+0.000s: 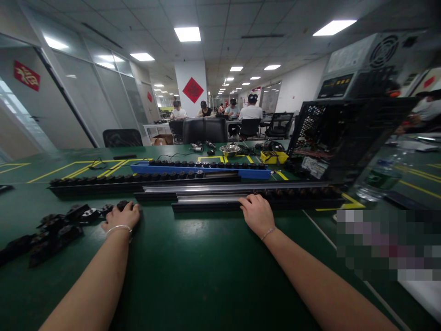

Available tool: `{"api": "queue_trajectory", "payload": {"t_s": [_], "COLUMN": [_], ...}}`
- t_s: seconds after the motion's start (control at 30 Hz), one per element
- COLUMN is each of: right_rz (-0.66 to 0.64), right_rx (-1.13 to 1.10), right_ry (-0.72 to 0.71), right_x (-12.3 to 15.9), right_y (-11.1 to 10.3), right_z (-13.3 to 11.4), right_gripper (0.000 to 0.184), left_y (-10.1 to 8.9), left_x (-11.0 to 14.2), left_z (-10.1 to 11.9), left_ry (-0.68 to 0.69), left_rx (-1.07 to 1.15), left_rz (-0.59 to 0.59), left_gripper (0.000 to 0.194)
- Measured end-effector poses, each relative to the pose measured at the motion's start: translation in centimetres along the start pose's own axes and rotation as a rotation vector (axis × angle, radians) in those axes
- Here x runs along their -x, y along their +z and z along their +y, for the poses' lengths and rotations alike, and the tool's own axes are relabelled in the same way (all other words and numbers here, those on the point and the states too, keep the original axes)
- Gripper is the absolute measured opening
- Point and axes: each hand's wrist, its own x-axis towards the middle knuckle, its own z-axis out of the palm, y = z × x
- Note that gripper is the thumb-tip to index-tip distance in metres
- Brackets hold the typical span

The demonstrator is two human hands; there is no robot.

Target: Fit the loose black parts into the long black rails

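At left, we see a pile of loose black parts (pixel 51 225) on the green table (pixel 193 276); these parts are outside the rails. At the pile's right end, our left hand (pixel 122 218) has its fingers bent over a small black part (pixel 123 205); we cannot tell whether they grip it.

Beyond the pile, the long black rail (pixel 99 187) carries a row of black parts along most of its length, with a bare stretch at its right end. Farther back, the blue rail (pixel 200 171) has a similar row along its far side.

At centre, the silver channel of the near black rail (pixel 206 207) is bare on its left section, while dark parts line its right section. We judge this rail partly filled. Our right hand (pixel 257 214) rests its bent fingertips where the two sections meet; we cannot tell whether they grasp anything.

Behind the rails stand a metal bowl (pixel 229 149) and, to its right, a yellow tray (pixel 275 158). At far right, we note an open computer case (pixel 365 138).
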Motion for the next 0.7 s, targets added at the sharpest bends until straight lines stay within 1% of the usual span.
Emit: {"api": "queue_trajectory", "payload": {"t_s": [0.07, 0.13, 0.2, 0.27, 0.33, 0.4, 0.43, 0.5, 0.53, 0.63, 0.7], "right_rz": [0.003, 0.009, 0.017, 0.026, 0.039, 0.060, 0.076, 0.127, 0.161, 0.255, 0.286], "right_rx": [0.001, -0.002, -0.009, -0.023, -0.043, -0.066, -0.074, -0.075, -0.066, -0.031, -0.021], "right_ry": [-0.003, -0.006, -0.008, -0.008, 0.000, 0.018, 0.032, 0.078, 0.111, 0.221, 0.271], "right_x": [0.0, 0.0, 0.1, 0.1, 0.1, 0.2, 0.2, 0.2, 0.2, 0.3, 0.3], "right_y": [0.0, -0.1, -0.1, -0.1, -0.1, -0.1, -0.1, -0.1, -0.1, 0.1, 0.4], "right_z": [0.0, -0.1, -0.1, -0.1, -0.1, 0.0, 0.0, 0.2, 0.3, 0.7, 1.0], "right_gripper": [0.021, 0.022, 0.023, 0.024, 0.026, 0.027, 0.028, 0.031, 0.033, 0.041, 0.044], "left_y": [0.0, -0.1, -0.3, -0.6, -0.9, -1.0, -0.9, -0.5, -0.2, 0.8, 1.7], "left_x": [-0.2, 0.1, 0.8, 1.8, 2.9, 4.3, 5.2, 7.1, 8.2, 11.6, 13.4], "left_z": [-0.2, -0.2, 0.2, 0.9, 1.9, 3.0, 3.7, 5.0, 5.7, 7.5, 8.1], "left_ry": [-0.008, 0.003, 0.037, 0.110, 0.266, 0.504, 0.611, 0.801, 0.873, 1.066, 1.176], "left_rx": [0.009, 0.056, 0.133, 0.216, 0.285, 0.341, 0.371, 0.403, 0.406, 0.333, 0.211], "left_rz": [0.022, 0.086, 0.184, 0.311, 0.456, 0.564, 0.597, 0.601, 0.587, 0.494, 0.410], "left_gripper": [0.062, 0.064, 0.068, 0.070, 0.066, 0.061, 0.058, 0.052, 0.050, 0.047, 0.048]}}
